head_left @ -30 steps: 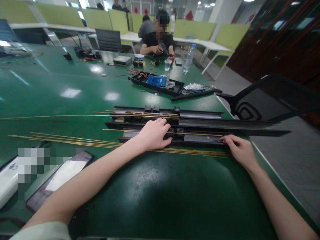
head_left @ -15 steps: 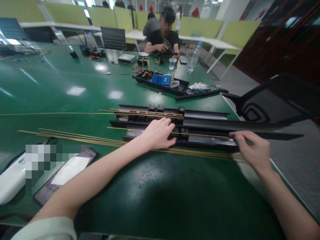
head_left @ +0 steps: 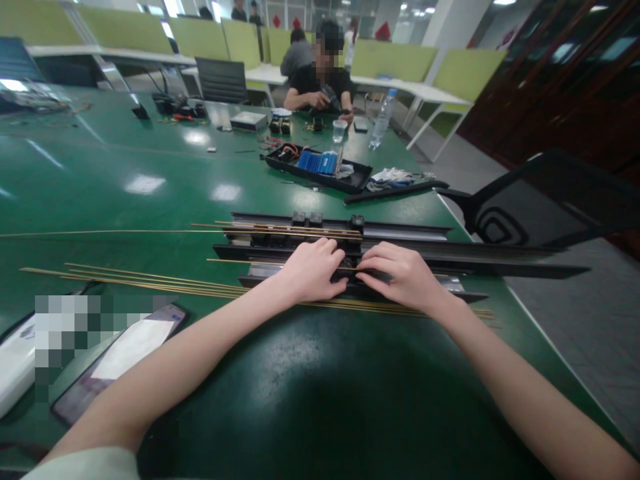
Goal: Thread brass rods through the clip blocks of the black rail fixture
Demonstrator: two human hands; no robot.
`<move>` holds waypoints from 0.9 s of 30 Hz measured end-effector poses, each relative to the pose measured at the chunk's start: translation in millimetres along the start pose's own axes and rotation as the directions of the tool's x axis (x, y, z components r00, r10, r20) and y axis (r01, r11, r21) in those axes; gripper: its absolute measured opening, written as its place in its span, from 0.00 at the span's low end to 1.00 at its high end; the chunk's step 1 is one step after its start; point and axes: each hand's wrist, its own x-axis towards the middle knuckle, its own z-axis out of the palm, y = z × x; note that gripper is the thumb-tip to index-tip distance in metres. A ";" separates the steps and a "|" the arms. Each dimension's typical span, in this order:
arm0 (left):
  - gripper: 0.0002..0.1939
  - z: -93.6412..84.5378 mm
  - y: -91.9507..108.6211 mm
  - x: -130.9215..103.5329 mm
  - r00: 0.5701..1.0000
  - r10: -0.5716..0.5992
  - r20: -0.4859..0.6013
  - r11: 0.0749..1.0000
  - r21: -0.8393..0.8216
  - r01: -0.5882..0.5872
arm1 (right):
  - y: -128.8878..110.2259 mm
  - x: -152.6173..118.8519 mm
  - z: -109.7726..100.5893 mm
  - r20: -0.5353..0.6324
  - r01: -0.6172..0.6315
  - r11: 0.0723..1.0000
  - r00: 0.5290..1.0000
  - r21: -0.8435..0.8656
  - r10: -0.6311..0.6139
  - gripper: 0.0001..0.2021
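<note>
Black metal channels [head_left: 525, 265] lie side by side across the green table, with small black blocks [head_left: 357, 223] in them. My left hand [head_left: 316, 270] is closed over a block in the nearest channel; its fingertips partly hide that block. Right beside it, my right hand [head_left: 395, 270] pinches a thin brass rod [head_left: 235, 261] that runs along this channel and under my left hand. More brass rods [head_left: 310, 233] rest on the far channel. Several long rods [head_left: 150, 283] lie on the table along the near side of the channels.
A phone [head_left: 125, 353] and a white object [head_left: 20, 360] lie at the near left. Behind the channels are a black tray [head_left: 355, 179] with a blue part, a cup [head_left: 339, 131] and a bottle [head_left: 383, 120]. A person [head_left: 320, 87] sits across the table; a chair [head_left: 550, 200] stands right.
My right hand has moved left along the rod, from the channel's right end to beside my left hand. My left hand stays at the block. The view has shifted slightly.
</note>
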 end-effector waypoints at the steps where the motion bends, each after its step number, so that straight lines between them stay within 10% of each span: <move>1: 0.20 -0.2 0.0 0.1 1.000 -0.001 0.001 1.000 -0.001 0.001 | 0.4 -0.7 1.4 -0.005 -0.020 1.000 1.000 0.022 0.020 0.04; 15: 0.21 -5.2 0.6 4.6 0.998 -0.015 0.057 1.000 -0.021 0.016 | 10.9 -10.7 -3.3 0.004 -0.164 0.928 0.985 0.334 0.172 0.07; 27: 0.21 -2.9 2.0 5.4 0.999 -0.016 0.037 1.000 0.010 0.015 | 3.0 -9.0 -0.9 0.008 -0.261 0.933 0.964 0.246 0.268 0.04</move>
